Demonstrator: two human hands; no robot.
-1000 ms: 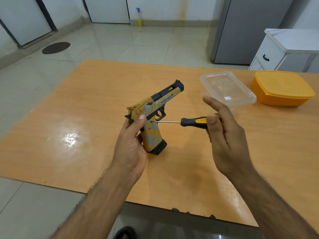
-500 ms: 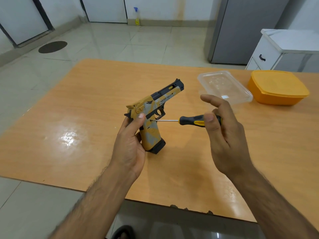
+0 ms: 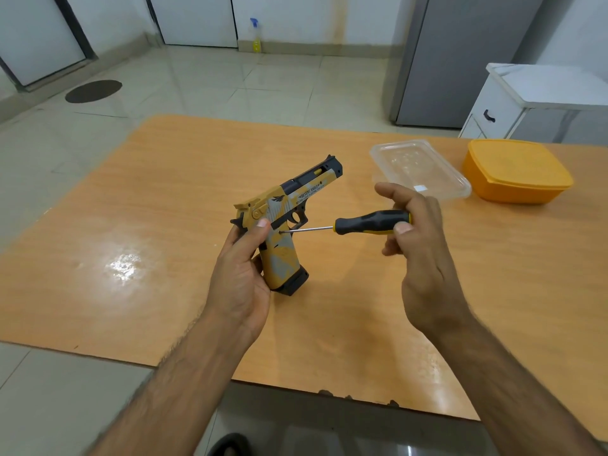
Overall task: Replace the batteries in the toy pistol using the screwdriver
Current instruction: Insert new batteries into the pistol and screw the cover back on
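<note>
a wide orange wooden table (image 3: 164,209) fills most of the view, seen from above by the person working at it. pale floor tiles stretch behind it to white doors, and a grey cabinet (image 3: 460,60) stands at the back right beside a white drawer unit (image 3: 513,100).

on the far right of the table sits an orange lidded container (image 3: 516,171). just to its left lies a clear plastic tub (image 3: 418,167), apart from it.

two bare forearms reach in from the bottom edge. the left hand (image 3: 241,281) is wrapped around the back of the grip of a toy pistol (image 3: 283,222), thumb pressed on its side. the pistol is yellow and grey with black parts, held upright near the middle of the table, barrel pointing up and to the right, the black base of its grip low over the tabletop; contact with the wood cannot be told.

the right hand (image 3: 424,258) pinches the rear end of a screwdriver (image 3: 362,222) between thumb and fingers, the index finger lifted above the handle. the screwdriver has a black and yellow handle and a thin metal shaft. it lies almost level, its tip meeting the side of the pistol just above the grip, beside the left thumb.

the two hands are apart, joined only through the tool and the toy.

a small spray bottle (image 3: 256,36) stands on the floor by the far wall.
</note>
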